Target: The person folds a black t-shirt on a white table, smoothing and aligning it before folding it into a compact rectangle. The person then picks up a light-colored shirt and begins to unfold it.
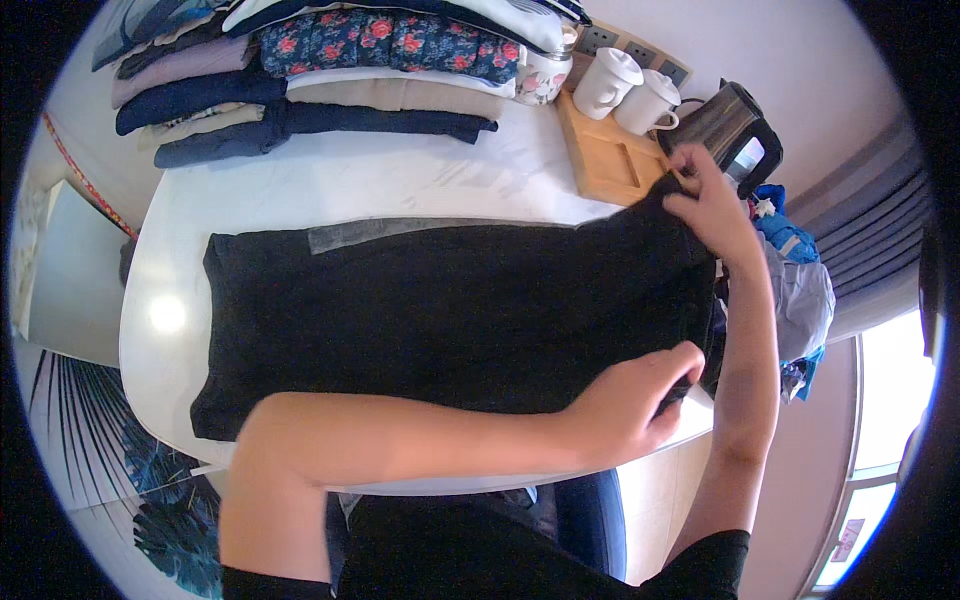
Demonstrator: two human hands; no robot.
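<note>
A black garment (435, 307), its exact kind not plain, lies spread lengthwise over the white table, with a strip of grey cloth (360, 232) showing along its far edge. At its right end, the corner nearest my body is pinched in my left hand (645, 397), whose forearm crosses in front of the garment. My right hand (697, 202) grips the far right corner, raised a little beside the wooden tray. The garment's left end rests flat and slightly wrinkled. Parts of the near edge are hidden behind my left forearm.
Folded clothes (390, 41) are stacked at the back left. A floral jar (541, 75), two white lidded mugs (606, 82) on a wooden tray (600, 169) and an electric kettle (724, 127) stand at the back right. Loose clothes (799, 292) are heaped beyond the table's (169, 367) right side.
</note>
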